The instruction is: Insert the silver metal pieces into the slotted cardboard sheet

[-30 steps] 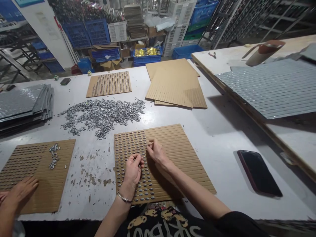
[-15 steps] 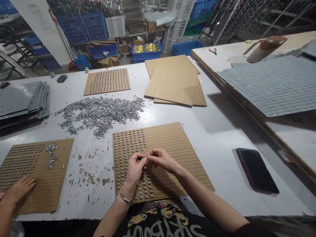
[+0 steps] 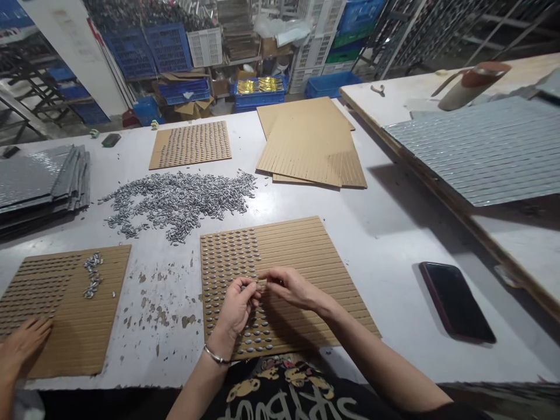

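Observation:
My left hand (image 3: pixel 238 304) is closed, thumb against curled fingers, over the grooved cardboard sheet (image 3: pixel 306 251). Whatever lies inside it is too small and covered to make out. Fingertips of my right hand (image 3: pixel 293 287) bend together beside the left thumb, and anything between them is hidden. Rows of small silver oval pieces (image 3: pixel 227 252) sit in the grooves on the sheet's left part. Bare grooves run across its right part. Beyond the sheet lies a loose pile of the same silver pieces (image 3: pixel 184 198).
At left, a co-worker's hand (image 3: pixel 28 344) rests on another cardboard sheet (image 3: pixel 94 338) with silver pieces. A filled sheet (image 3: pixel 190 146) and stacked cardboard (image 3: pixel 306 140) lie farther back. A phone (image 3: pixel 457 300) lies right; a mug (image 3: pixel 475 87) is on the side table.
My right fingers have loosened slightly and shifted a little from the left fingertips. My left hand has turned slightly. The co-worker's hand has slid left and down.

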The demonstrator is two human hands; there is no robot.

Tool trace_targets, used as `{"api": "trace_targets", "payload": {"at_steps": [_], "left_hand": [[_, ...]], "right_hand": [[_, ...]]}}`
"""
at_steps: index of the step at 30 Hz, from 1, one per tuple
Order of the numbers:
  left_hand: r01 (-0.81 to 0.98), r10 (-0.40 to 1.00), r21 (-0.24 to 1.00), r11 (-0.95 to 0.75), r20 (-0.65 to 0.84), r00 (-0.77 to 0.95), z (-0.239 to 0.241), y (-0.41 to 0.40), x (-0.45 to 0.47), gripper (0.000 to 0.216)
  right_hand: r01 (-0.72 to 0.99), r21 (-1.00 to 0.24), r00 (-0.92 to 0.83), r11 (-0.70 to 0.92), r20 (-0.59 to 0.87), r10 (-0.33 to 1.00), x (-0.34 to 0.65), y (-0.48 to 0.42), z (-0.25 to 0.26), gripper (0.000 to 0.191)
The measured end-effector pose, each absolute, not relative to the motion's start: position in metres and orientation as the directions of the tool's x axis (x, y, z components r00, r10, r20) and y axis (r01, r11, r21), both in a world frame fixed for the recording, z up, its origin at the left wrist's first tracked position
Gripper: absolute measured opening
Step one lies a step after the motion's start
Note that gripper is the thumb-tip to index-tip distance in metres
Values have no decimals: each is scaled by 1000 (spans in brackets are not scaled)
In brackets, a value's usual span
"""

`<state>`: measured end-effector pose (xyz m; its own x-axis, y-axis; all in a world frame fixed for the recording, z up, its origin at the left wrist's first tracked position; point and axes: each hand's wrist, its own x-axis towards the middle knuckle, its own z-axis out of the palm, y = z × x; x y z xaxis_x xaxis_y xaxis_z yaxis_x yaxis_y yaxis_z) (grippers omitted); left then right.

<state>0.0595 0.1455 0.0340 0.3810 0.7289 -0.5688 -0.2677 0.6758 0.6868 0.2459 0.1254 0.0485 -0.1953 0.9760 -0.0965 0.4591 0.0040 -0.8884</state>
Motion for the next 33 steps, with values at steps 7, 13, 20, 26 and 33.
{"api": "trace_targets", "payload": {"at_steps": [7,13,20,26,33], "left_hand": [[-422,739,613,668,-609,287,42,149,46,24],[-357,779,694,625,-582,232,43,147,45,40],[-353,765,681,641,-607,216,35,150,45,44],[-387,784,685,617,-577,229,35,149,48,37],[-412,753,634,655,-596,279,38,145,56,41]], "right_hand": [[540,-829,101,-149,-112,989,253,138,27,18],[540,-815,220,-210,-104,970,232,154,15,14],[579,-754,270,-309,-181,946,223,162,2,13],[689,-630,289,-359,-215,933,226,165,-2,9],[435,-891,136,-131,-78,988,222,140,22,24]]}}
